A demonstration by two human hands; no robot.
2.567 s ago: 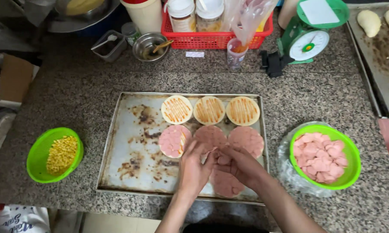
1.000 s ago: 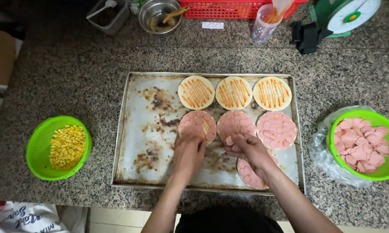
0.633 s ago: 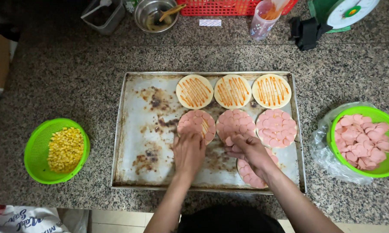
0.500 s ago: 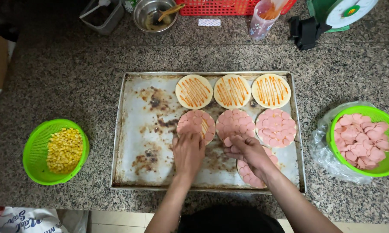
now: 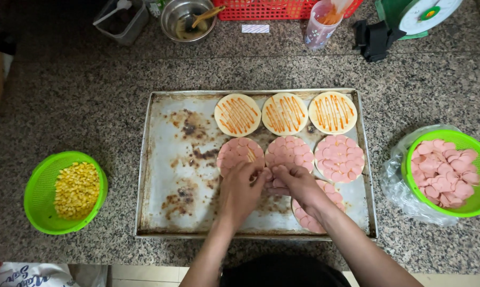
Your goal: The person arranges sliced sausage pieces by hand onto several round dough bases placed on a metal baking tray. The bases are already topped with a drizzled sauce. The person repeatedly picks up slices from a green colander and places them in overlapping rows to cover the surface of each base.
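Change: since the earlier frames both hands have stayed over the middle row of the tray, and the fingertips have drawn closer together between the left and centre sausage-covered rounds.
Left hand [image 5: 240,191]: fingers bent and pinched narrow at the lower right edge of the left pink sausage-covered dough round [image 5: 239,154]; what it pinches is too small to tell.
Right hand [image 5: 297,184]: fingers curled and close together at the lower left edge of the centre sausage-covered dough round [image 5: 290,153], knuckles touching the left hand's fingertips.
Partly covered round [image 5: 317,210]: near the tray's front right corner, mostly hidden under the right wrist.
Orientation: all rounds are circular and lie flat, with no long axis; the orange sauce stripes on the three plain dough rounds [image 5: 284,114] along the tray's far edge run from far to near.
Third topped round [image 5: 339,158]: by the tray's right edge.
Tray: a stained rectangular metal baking tray [image 5: 176,170], long axis left to right on the speckled granite counter [image 5: 64,106].
Bowls: green plastic basket of pink sausage slices [image 5: 446,171] at the counter's right edge; green basket of yellow corn kernels [image 5: 65,191] at the left.
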